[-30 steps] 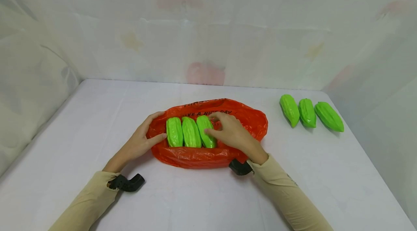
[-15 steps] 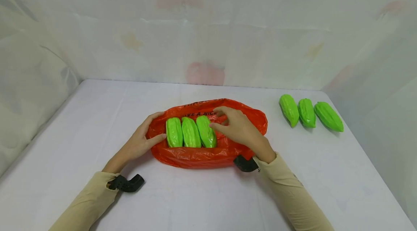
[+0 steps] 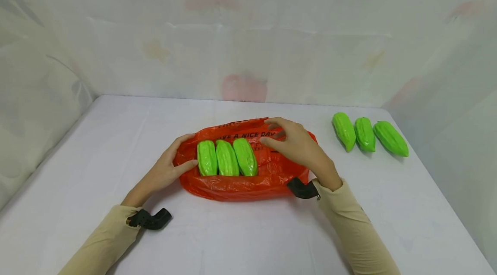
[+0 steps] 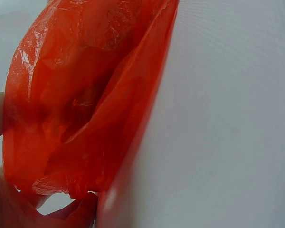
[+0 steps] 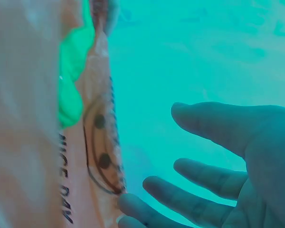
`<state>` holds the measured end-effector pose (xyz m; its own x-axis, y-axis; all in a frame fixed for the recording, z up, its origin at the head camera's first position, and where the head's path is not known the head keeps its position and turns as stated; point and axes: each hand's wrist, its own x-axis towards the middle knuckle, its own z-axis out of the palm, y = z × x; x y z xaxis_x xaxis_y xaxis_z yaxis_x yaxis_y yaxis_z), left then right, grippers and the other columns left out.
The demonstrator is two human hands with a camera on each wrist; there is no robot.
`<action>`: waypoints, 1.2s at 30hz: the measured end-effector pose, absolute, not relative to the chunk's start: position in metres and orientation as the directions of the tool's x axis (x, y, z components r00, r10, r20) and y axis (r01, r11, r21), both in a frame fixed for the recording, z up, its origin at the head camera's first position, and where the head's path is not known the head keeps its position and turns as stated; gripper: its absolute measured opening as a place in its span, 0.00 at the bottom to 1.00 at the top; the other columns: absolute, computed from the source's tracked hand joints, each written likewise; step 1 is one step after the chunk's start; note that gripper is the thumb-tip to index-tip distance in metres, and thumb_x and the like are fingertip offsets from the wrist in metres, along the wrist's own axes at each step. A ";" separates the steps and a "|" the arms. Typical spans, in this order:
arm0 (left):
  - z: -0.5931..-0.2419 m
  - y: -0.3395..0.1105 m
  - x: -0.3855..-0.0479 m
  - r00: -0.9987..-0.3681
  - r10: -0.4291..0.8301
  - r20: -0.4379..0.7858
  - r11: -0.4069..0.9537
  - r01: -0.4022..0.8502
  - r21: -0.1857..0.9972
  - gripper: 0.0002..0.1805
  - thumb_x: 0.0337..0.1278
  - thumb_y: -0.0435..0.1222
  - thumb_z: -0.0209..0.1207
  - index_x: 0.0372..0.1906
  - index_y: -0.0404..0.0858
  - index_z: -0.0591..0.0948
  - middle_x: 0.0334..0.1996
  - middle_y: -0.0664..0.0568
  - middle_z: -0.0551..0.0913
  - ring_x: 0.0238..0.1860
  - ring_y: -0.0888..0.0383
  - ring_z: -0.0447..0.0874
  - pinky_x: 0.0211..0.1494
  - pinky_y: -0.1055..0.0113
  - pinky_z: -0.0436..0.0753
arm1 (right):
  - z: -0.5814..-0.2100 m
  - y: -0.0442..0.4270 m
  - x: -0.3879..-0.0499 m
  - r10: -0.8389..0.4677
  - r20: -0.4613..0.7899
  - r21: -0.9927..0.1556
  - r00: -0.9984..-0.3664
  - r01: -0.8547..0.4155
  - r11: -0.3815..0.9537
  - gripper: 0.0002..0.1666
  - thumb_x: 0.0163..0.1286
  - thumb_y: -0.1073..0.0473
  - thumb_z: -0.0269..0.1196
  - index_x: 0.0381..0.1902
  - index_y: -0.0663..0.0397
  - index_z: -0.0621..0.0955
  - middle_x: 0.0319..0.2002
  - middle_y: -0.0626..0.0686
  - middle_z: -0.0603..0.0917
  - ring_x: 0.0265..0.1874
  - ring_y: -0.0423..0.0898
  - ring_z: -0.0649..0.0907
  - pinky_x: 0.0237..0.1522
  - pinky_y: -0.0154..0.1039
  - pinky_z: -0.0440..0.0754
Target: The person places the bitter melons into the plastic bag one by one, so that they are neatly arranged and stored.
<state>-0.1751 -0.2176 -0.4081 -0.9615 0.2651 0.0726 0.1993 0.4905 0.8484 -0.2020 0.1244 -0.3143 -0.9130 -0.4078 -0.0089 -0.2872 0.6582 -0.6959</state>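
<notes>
A red plastic bag [image 3: 237, 189] lies with its mouth spread wide in the middle of the table. Inside, three ridged bright-green fruits, which look like bitter melons, sit side by side: a left one [image 3: 207, 157], a middle one [image 3: 227, 157] and a right one [image 3: 245, 157]. My left hand [image 3: 168, 167] holds the bag's left rim, its thumb beside the left melon. Over the right part of the bag is my right hand [image 3: 297, 143], fingers apart and relaxed, holding nothing. The right wrist view also shows that hand [image 5: 228, 175] with nothing in it, beside printed plastic.
Three more green melons lie at the back right of the white table [image 3: 233, 240]: a left one [image 3: 344, 132], a middle one [image 3: 365, 134] and a right one [image 3: 391, 139]. A pale patterned cloth [image 3: 248, 51] hangs behind the table.
My right hand has let go of the right melon in the bag and drawn away to the right and upward. The left hand and the melons have stayed in place.
</notes>
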 end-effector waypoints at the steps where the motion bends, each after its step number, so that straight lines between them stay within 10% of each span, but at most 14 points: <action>1: -0.408 -0.218 -0.175 -0.962 0.265 0.072 0.491 0.199 0.848 0.37 0.66 0.38 0.60 0.76 0.47 0.58 0.71 0.43 0.66 0.69 0.44 0.65 0.67 0.40 0.68 | -0.314 0.126 -0.203 -0.408 -0.004 -0.700 -0.913 -0.289 0.653 0.34 0.70 0.46 0.64 0.68 0.53 0.71 0.62 0.57 0.79 0.57 0.57 0.81 0.57 0.53 0.79; 36: -0.409 -0.219 -0.176 -0.963 0.260 0.074 0.495 0.199 0.845 0.37 0.66 0.39 0.60 0.76 0.48 0.58 0.71 0.44 0.66 0.69 0.45 0.65 0.67 0.41 0.68 | -0.312 0.177 -0.229 -0.385 0.136 -0.703 -0.913 -0.363 0.612 0.31 0.69 0.57 0.65 0.67 0.57 0.72 0.62 0.60 0.78 0.58 0.61 0.80 0.61 0.56 0.77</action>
